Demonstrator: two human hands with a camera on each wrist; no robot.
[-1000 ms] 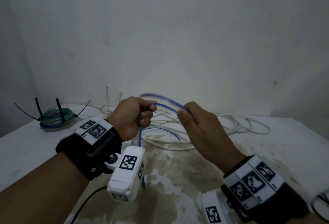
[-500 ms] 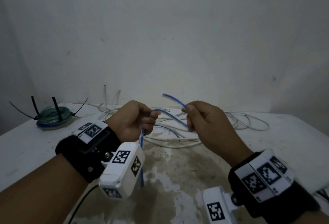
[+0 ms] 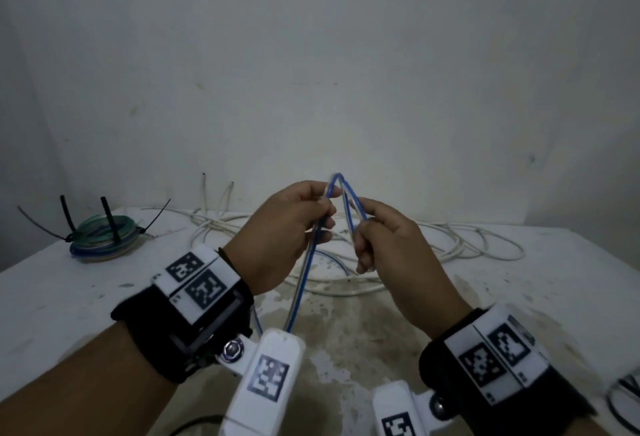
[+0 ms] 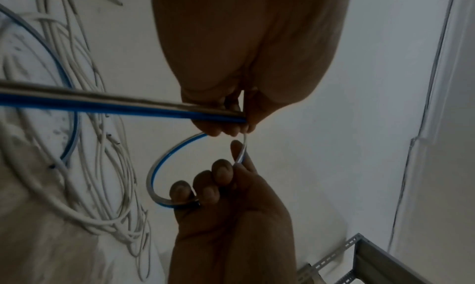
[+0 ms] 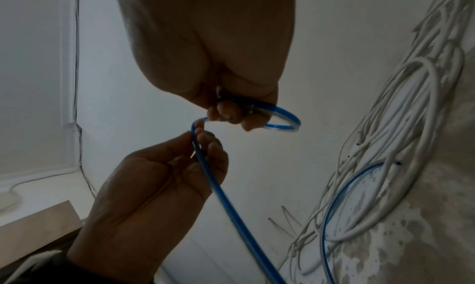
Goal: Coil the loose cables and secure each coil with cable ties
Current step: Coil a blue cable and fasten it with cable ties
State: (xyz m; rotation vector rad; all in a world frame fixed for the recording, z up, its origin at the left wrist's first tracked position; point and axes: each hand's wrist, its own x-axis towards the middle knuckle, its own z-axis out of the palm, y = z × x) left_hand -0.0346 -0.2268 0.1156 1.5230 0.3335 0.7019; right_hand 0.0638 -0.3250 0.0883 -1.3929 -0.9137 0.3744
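Coiling just begun: blue cable (image 3: 299, 283) is pinched in left hand (image 3: 282, 228) and right hand (image 3: 388, 245), first small loop held above table (image 3: 554, 262); one tied coil (image 3: 102, 238) is finished; white cables (image 3: 450, 245) remain loose.

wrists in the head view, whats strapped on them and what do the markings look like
Both forearms are bare, no sleeves. The left wrist and right wrist each wear a black band topped with white plates printed with black square tags. A white camera block, tagged the same way, hangs under the left; a similar block hangs under the right.
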